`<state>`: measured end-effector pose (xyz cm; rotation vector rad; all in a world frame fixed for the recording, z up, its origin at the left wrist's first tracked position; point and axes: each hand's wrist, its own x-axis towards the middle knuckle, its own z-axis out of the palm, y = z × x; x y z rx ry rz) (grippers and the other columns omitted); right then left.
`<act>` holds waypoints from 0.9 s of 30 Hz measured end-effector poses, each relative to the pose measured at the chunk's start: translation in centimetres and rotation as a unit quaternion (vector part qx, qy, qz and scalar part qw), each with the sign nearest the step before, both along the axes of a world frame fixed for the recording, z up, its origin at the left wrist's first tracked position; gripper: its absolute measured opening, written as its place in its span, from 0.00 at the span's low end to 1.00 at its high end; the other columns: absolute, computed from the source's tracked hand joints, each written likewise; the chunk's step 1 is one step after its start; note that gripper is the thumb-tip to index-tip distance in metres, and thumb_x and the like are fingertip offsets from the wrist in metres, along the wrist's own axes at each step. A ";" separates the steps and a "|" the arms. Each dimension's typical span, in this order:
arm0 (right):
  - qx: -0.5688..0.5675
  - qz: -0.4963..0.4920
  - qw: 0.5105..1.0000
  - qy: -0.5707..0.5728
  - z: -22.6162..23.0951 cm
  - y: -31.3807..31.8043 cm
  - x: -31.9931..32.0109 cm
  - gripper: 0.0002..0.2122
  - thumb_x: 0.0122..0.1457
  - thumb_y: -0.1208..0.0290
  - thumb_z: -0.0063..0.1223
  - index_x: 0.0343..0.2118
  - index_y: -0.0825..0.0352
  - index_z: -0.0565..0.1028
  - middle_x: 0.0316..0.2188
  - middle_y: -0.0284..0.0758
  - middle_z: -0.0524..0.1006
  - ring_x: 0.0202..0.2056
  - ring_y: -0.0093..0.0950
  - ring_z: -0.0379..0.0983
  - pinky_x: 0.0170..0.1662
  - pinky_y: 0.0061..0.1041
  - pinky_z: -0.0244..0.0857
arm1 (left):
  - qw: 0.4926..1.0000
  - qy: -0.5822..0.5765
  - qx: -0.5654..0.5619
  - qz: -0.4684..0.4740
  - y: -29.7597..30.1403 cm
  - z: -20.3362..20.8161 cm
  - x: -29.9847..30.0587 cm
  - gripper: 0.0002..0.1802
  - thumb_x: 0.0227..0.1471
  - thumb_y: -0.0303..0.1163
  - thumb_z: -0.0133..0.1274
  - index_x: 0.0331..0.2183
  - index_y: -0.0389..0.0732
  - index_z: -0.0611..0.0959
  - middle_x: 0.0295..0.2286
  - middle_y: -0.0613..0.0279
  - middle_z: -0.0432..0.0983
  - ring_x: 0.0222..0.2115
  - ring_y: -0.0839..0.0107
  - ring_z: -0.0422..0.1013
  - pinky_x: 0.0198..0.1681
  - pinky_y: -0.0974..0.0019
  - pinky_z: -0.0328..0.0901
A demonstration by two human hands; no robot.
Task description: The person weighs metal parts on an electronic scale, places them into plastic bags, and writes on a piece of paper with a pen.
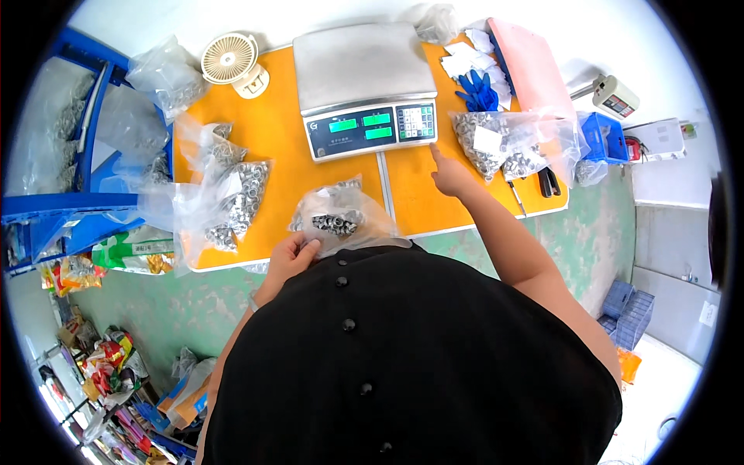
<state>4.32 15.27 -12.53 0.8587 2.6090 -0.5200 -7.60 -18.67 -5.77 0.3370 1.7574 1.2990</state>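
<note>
My left hand [293,254] is closed on the edge of a clear plastic bag [372,221], thumb and fingers pinching it at the table's front edge. Small grey metal ring-like parts [337,223] lie inside this bag. Just off the lower right corner of the counting scale [364,128], my right hand [456,174] points with its index finger stretched out and its other fingers curled; it holds nothing. The scale has a bare metal pan [360,66], lit green displays and a keypad [416,122]. Whether the fingertip touches the scale, I cannot tell.
More bags of metal parts lie left [246,194] and right [480,147] on the orange table [422,205]. A small fan [232,62], blue gloves [478,91], a pen [517,198] and a black stapler [549,183] are around them. Blue shelving [74,203] stands at left.
</note>
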 end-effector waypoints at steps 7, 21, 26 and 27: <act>-0.004 0.029 0.996 -0.085 0.0 0.4 -1.9 0.35 0.49 0.76 0.40 0.60 0.56 0.40 0.33 0.44 0.75 0.33 0.37 0.73 0.35 0.34 0.65 | 0.998 0.010 -0.058 0.010 1.4 1.9 0.4 0.09 0.51 0.29 0.48 0.32 0.33 0.75 0.22 0.69 0.70 0.24 0.83 0.64 0.28 0.79 0.59; 0.026 0.063 0.993 -0.101 -0.3 1.6 -2.3 0.32 0.51 0.76 0.36 0.60 0.57 0.40 0.32 0.43 0.75 0.32 0.37 0.73 0.34 0.34 0.66 | 0.997 -0.016 -0.048 0.059 2.2 2.0 1.0 0.09 0.51 0.29 0.47 0.33 0.33 0.75 0.24 0.67 0.71 0.25 0.81 0.66 0.30 0.78 0.61; 0.034 0.082 0.989 -0.119 0.1 1.5 -2.7 0.29 0.54 0.75 0.32 0.59 0.59 0.41 0.33 0.43 0.75 0.33 0.36 0.73 0.34 0.34 0.66 | 0.998 -0.008 -0.040 0.055 1.7 1.3 1.1 0.09 0.51 0.29 0.47 0.33 0.33 0.75 0.24 0.66 0.72 0.25 0.80 0.66 0.31 0.78 0.61; 0.033 0.074 0.990 -0.114 0.1 1.4 -2.7 0.29 0.54 0.75 0.33 0.59 0.59 0.41 0.33 0.43 0.75 0.33 0.36 0.73 0.34 0.34 0.66 | 0.997 -0.005 -0.047 0.053 1.7 1.2 1.0 0.09 0.51 0.29 0.47 0.33 0.33 0.75 0.24 0.66 0.71 0.25 0.80 0.66 0.31 0.78 0.61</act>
